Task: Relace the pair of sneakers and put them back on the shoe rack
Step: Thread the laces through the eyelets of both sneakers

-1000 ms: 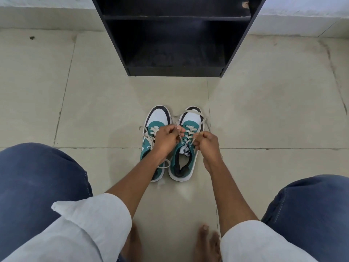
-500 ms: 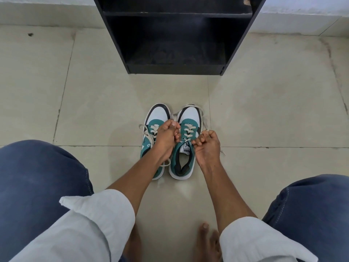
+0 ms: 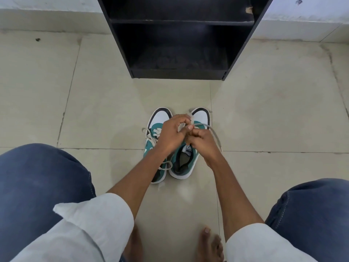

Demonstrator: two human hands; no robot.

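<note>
From the head view, my left hand (image 3: 172,134) and right hand (image 3: 202,141) have come together over the right sneaker (image 3: 186,157), each pinching its lace (image 3: 215,135); a moment ago they pulled apart, so I'm probably forming the bow. The left sneaker (image 3: 156,148) sits beside it on the floor (image 3: 94,101), short of the shoe rack (image 3: 179,44).

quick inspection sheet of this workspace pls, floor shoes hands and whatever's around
surface: beige tiled floor, dark grout lines, a few stains
job's things: left sneaker and right sneaker side by side on the floor, teal and white; black shoe rack beyond them, visible shelves hold no shoes
clutter: nothing seen
grippers: left hand and right hand both pinch the right sneaker's lace
cables: nothing seen
surroundings: white wall behind rack
</note>
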